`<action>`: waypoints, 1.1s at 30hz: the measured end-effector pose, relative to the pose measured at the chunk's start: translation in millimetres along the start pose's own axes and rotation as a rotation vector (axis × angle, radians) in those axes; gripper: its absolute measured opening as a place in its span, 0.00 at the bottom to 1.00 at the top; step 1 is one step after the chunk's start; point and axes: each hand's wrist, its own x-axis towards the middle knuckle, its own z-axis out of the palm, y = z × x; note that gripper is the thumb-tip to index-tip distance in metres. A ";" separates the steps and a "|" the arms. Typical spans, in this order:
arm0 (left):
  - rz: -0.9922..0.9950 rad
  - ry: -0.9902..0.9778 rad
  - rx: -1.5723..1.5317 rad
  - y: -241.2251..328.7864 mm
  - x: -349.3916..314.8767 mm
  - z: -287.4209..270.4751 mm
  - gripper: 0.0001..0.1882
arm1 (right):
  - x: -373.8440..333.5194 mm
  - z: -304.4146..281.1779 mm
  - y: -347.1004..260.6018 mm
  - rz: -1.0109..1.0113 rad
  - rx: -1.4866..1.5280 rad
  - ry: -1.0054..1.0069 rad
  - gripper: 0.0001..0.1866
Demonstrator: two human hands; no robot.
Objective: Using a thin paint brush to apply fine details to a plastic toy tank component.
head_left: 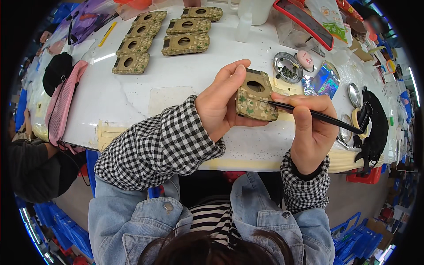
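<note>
My left hand [217, 108] holds a camouflage toy tank hull [252, 105] with a round hole in its top. The thumb lies along the hull's left side and the fingers pass beneath it. Between the thumb and fingers of my right hand [314, 128] are slim black tweezers [329, 118]. Their fine tip rests at or just over the hull's surface, below the hole; whether it grips a tiny part is too small to tell. Up and right of the hull, a round metal dish [277, 66] contains small dark pieces.
Several similar tank hulls [185, 43] stand in rows at the far left. A phone in a red case [304, 22] leans over a clear box at the far right. Shiny foil packets [324, 81], a black bag [375, 128], a pink bag [66, 101] and a yellow pen [107, 34] surround the workspace.
</note>
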 end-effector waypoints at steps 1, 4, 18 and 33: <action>0.000 0.001 0.001 0.1 0.0 0.2 0.27 | -0.1 -0.7 0.3 -0.002 -0.006 -0.002 0.10; 0.000 -0.001 -0.005 0.2 0.4 0.3 0.26 | -0.1 -1.4 -0.1 0.002 -0.020 -0.007 0.10; 0.007 -0.010 -0.011 -0.3 0.8 -0.7 0.26 | 0.3 0.1 -1.9 -0.015 -0.022 -0.010 0.10; -0.011 0.026 -0.084 -1.9 4.8 -5.7 0.24 | -6.2 -26.9 -2.0 -0.181 -0.333 0.178 0.20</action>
